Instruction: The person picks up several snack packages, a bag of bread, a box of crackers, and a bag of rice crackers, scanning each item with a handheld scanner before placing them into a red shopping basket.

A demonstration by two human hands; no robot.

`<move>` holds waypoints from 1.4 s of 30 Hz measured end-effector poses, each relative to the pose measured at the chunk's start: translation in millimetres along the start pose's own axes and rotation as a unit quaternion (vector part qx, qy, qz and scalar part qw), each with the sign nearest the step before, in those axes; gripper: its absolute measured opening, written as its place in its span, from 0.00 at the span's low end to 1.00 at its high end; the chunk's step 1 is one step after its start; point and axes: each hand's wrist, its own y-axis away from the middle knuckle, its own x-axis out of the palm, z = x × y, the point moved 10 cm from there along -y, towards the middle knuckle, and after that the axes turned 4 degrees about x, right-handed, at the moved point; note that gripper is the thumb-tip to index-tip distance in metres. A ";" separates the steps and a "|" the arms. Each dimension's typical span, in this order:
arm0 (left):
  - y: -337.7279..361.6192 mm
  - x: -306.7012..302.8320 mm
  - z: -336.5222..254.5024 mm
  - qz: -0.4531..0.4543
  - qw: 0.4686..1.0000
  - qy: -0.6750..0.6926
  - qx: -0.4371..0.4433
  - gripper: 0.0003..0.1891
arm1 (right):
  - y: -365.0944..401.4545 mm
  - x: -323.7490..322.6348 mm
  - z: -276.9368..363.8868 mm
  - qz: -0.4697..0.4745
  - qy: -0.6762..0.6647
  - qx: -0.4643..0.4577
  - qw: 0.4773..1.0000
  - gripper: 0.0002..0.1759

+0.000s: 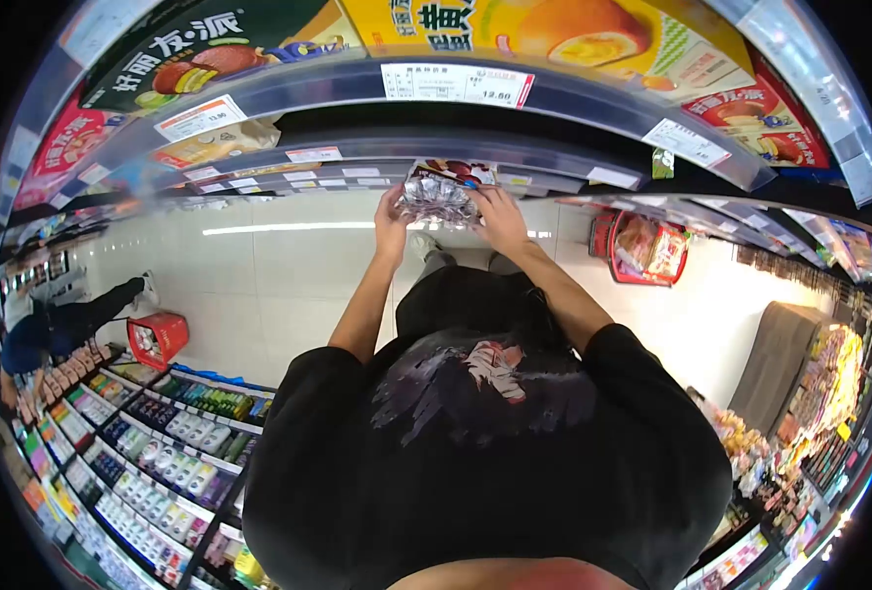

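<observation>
Both my hands hold one package [440,200] between them, just below the shelf edges at the top centre. It looks silvery and crinkled, with a dark and red printed part at its far side. My left hand [392,216] grips its left side, and my right hand [496,211] grips its right side. Small details of the package are too blurred to read. Price labels [456,86] line the shelf edge beyond it, below large green and yellow boxes [554,34].
A red basket [647,251] with packaged goods is on the floor at the right. Another red basket [158,339] stands at the left near a person [48,334]. Shelves of bottles [166,457] fill the lower left; a brown display stand [778,369] is at the right.
</observation>
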 end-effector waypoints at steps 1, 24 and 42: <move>13.1 1.7 0.1 0.014 0.992 0.123 -0.030 0.31 | 8.9 -14.9 12.3 -0.011 -0.038 -0.020 0.999 0.33; 161.1 296.8 -176.3 0.415 0.383 0.823 -0.058 0.05 | 556.5 -19.3 -269.8 0.286 -0.048 0.595 0.750 0.21; 281.6 399.7 -231.1 0.476 0.323 0.808 -0.128 0.04 | 367.4 -232.0 -178.8 0.038 -0.801 0.244 0.545 0.18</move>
